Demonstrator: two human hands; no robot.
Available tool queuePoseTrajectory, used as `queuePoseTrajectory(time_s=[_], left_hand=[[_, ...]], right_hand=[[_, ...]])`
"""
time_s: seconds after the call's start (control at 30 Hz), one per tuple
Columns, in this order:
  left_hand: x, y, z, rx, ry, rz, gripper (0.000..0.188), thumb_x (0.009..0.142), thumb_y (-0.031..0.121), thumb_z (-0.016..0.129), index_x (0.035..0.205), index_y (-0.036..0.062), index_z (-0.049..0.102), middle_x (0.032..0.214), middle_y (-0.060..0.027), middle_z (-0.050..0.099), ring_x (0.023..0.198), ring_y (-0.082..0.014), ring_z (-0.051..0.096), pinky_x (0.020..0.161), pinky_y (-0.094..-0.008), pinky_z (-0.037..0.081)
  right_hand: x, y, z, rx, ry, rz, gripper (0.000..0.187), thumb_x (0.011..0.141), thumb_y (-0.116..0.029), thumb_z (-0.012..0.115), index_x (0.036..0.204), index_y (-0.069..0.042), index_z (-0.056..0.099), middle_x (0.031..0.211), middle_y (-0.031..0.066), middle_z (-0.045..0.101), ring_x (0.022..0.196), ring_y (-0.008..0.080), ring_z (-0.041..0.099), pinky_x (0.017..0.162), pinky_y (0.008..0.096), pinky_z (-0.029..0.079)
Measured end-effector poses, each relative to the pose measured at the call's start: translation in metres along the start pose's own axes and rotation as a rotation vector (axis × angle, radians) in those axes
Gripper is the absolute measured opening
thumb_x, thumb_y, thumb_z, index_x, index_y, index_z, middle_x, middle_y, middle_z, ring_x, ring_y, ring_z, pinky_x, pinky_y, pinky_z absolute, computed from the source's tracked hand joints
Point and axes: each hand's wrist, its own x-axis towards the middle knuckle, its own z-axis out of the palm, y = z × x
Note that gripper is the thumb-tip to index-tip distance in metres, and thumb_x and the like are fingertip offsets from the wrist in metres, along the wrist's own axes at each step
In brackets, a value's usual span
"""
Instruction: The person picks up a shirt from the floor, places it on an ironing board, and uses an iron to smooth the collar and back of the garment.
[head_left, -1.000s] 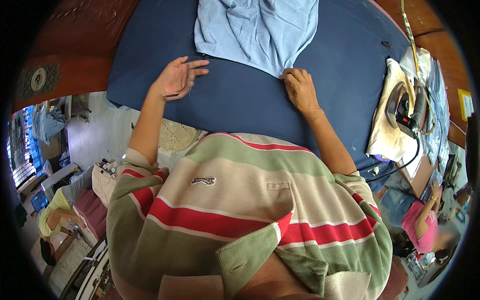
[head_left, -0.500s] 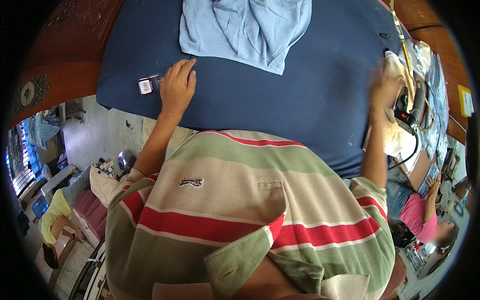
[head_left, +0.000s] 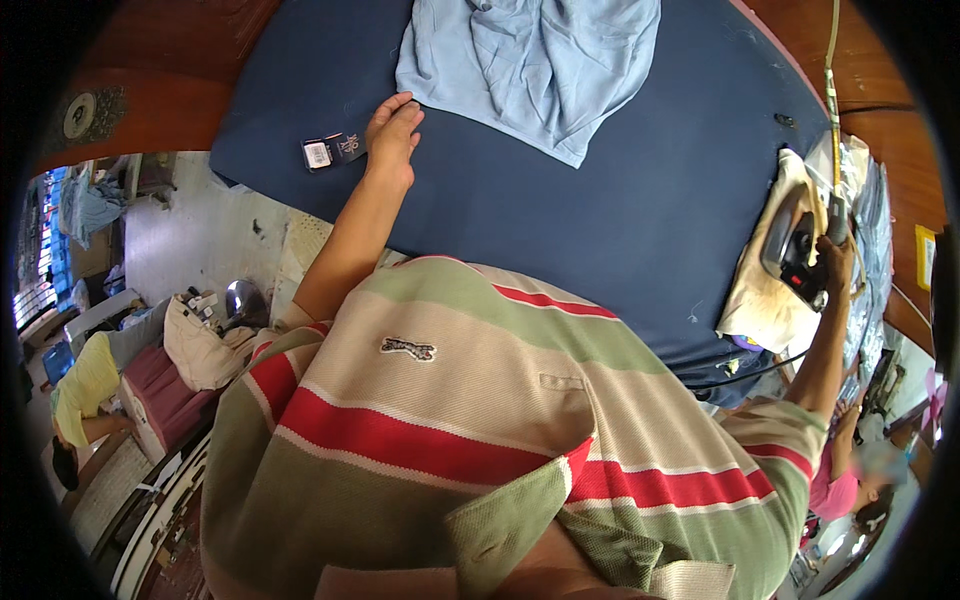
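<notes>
A light blue garment [head_left: 530, 75] with soft wrinkles lies on the dark blue padded table cover [head_left: 520, 210], running out of view at the top. My left hand [head_left: 395, 140] rests at its near left corner, fingers stretched forward and lightly bent, fingertips by the hem. A small dark tag with a white label [head_left: 319, 153] lies left of that hand. On the right, my right hand [head_left: 838, 262] is closed round the handle of a steam iron [head_left: 790, 238]. The iron sits on a folded cream cloth [head_left: 755, 300] at the table's right edge.
A hose [head_left: 832, 100] comes down to the iron from above, and a dark cord [head_left: 760, 374] trails below the cloth. Bagged blue clothes [head_left: 872, 220] lie at the far right. People sit at lower left, in a yellow top [head_left: 85, 390], and lower right, in pink [head_left: 832, 490].
My right hand, blurred before near the iron, now grips its handle. My left hand has moved forward to the garment's corner. The whole view has shifted a little.
</notes>
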Motion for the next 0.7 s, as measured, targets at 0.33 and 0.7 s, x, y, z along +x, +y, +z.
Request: queuePoseTrajectory(time_s=[0.33, 0.7], left_hand=[[0.017, 0.021, -0.015, 1.150, 0.090, 0.756, 0.038, 0.082, 0.030, 0.055, 0.112, 0.0077, 0.053, 0.105, -0.0114, 0.055, 0.093, -0.0294, 0.057, 0.077, -0.0392, 0.047], [0.053, 0.013, -0.023, 1.231, 0.023, 0.850, 0.023, 0.083, 0.021, 0.056, 0.100, 0.0065, 0.055, 0.097, -0.0116, 0.058, 0.091, -0.0294, 0.057, 0.075, -0.0386, 0.048]], right_hand=[[-0.120, -0.228, 0.162, -0.196, -0.128, -0.341, 0.061, 0.077, -0.041, 0.063, 0.111, 0.008, 0.052, 0.091, 0.0261, 0.061, 0.085, 0.0274, 0.063, 0.073, 0.0330, 0.047], [-0.175, -0.328, 0.269, -0.526, -0.388, -0.459, 0.047, 0.079, -0.049, 0.054, 0.087, -0.003, 0.060, 0.068, 0.0175, 0.062, 0.068, 0.0338, 0.062, 0.063, 0.0415, 0.050]])
